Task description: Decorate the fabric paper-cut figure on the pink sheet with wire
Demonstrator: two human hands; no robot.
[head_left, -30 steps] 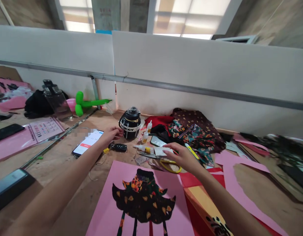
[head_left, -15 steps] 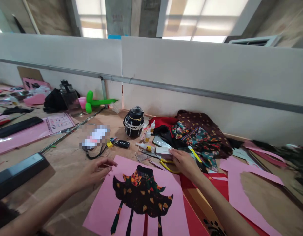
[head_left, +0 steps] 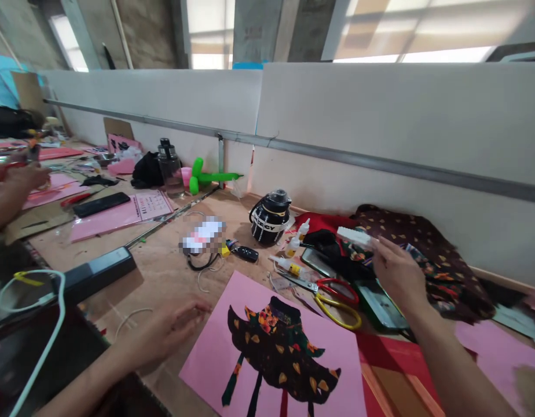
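Observation:
Raised over the patterned cloth pile, my right hand [head_left: 398, 272] pinches a flat white piece [head_left: 355, 236] by its end. My left hand [head_left: 174, 327] hovers by the left edge of a pink sheet [head_left: 215, 341], holding nothing, its fingers loosely apart. Dark cloth with golden leaf shapes [head_left: 276, 359] forms a tiered roof shape on that sheet, with narrow strips hanging below. Beyond the sheet lie scissors with red and yellow handles [head_left: 339, 311], a small glue bottle [head_left: 289, 266] and a phone-like device [head_left: 380, 304].
A black jar [head_left: 270, 220] stands near the white partition [head_left: 380, 116]. Car keys [head_left: 245, 253], a green balloon [head_left: 215, 176] and a clear bottle [head_left: 169, 168] lie or stand to the left. Another person's hands [head_left: 19, 179] are at the far left. Patterned cloth [head_left: 436, 249] is heaped at right.
The view has swung left. My right hand has lifted the white piece off the things beside the scissors, uncovering their handles. Another person's hands have come into view.

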